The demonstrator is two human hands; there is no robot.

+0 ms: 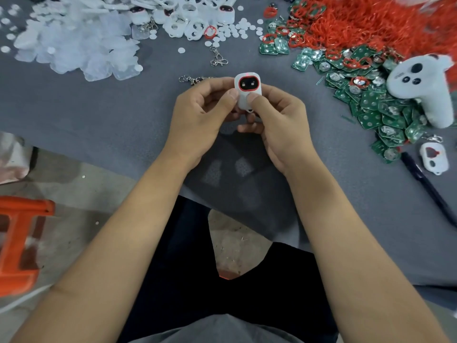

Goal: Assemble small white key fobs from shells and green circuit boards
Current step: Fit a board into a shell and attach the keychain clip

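A small white key fob (247, 88) with a black button pad ringed in red is held face up over the grey cloth. My left hand (201, 120) grips its left side, thumb on the lower face. My right hand (277, 125) grips its right side, thumb pressed on the lower front. Green circuit boards (371, 105) lie heaped at the right. White shells (188, 18) are piled at the top centre.
Translucent plastic covers (74, 43) heap at the top left, red rings (371, 21) at the top right. Metal clasps (218, 59) lie ahead of the hands. A white game controller (425, 85), an open shell (434, 157) and a black pen (430, 189) sit at the right. An orange stool (19, 238) stands at the lower left.
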